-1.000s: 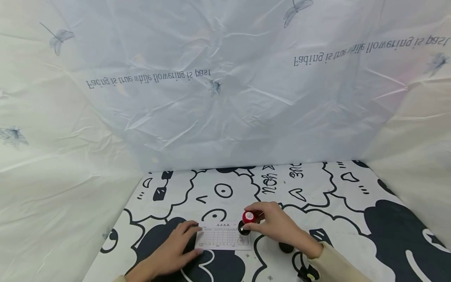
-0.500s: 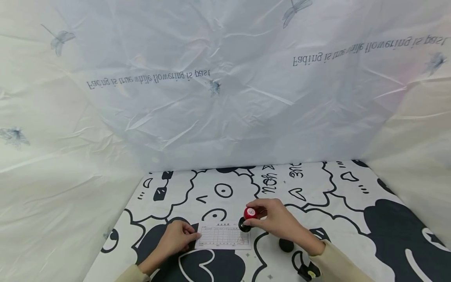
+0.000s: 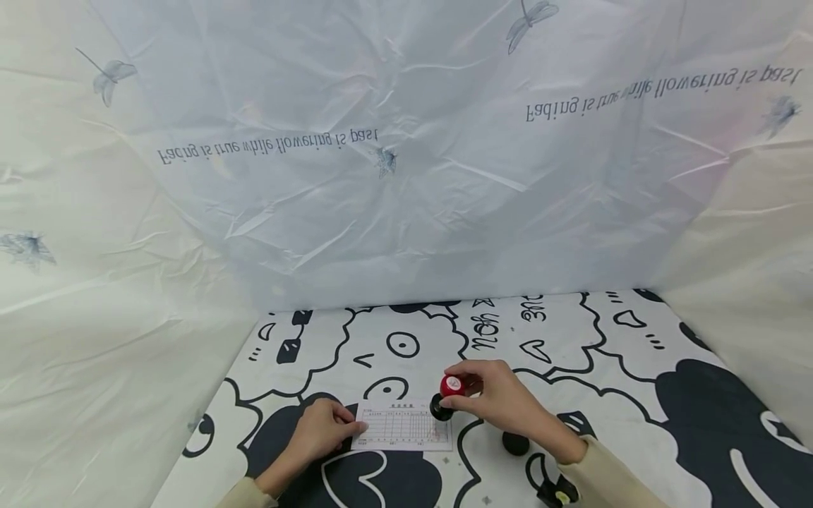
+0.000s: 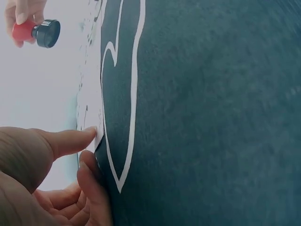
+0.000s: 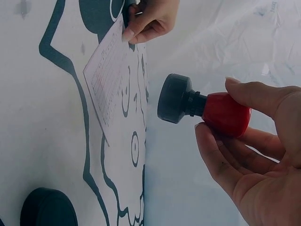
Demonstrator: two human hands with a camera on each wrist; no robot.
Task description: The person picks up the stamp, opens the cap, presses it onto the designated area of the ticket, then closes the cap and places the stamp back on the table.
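Observation:
My right hand (image 3: 498,396) grips a stamp by its round red knob (image 3: 452,385). The stamp's black base (image 5: 174,99) hangs above the right end of a printed form (image 3: 401,427), apart from the paper in the right wrist view. A grid and faint reddish marks show on the form, which looks like a slip or thin pad. With thumb and forefinger, my left hand (image 3: 317,430) pinches the form's left edge. From the left wrist view, the thumb (image 4: 75,141) lies on the paper's corner, and the forefinger (image 4: 94,183) is at its underside.
A round black cap (image 3: 516,443) lies on the patterned cloth (image 3: 406,370) below my right forearm. Nearer the sleeve is a small black object with a yellow spot (image 3: 559,492), partly covered. White plastic sheeting (image 3: 394,226) rises at the back and both sides.
The left hand lay with spread fingers on the form's left edge; it has drawn back and now pinches that edge. The stamp has risen slightly and shifted a little right.

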